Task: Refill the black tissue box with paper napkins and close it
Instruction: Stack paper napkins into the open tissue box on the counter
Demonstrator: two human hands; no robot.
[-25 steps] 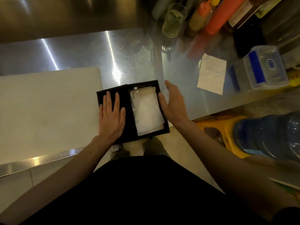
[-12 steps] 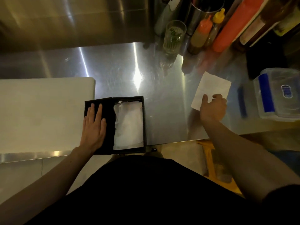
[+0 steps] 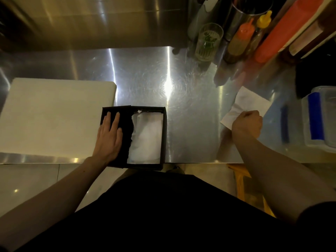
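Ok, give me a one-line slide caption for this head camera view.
Left hand flat on the open black tissue box while right hand gathers a white paper napkin from the steel counter.

White board (image 3: 54, 117), glass (image 3: 209, 41) (herbs inside), squeeze bottles (image 3: 241, 40).

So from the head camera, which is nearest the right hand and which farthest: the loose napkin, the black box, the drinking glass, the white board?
1. Loose napkin, under the right hand.
2. Black box, to its left.
3. Drinking glass, at the back of the counter.
4. White board, far left.
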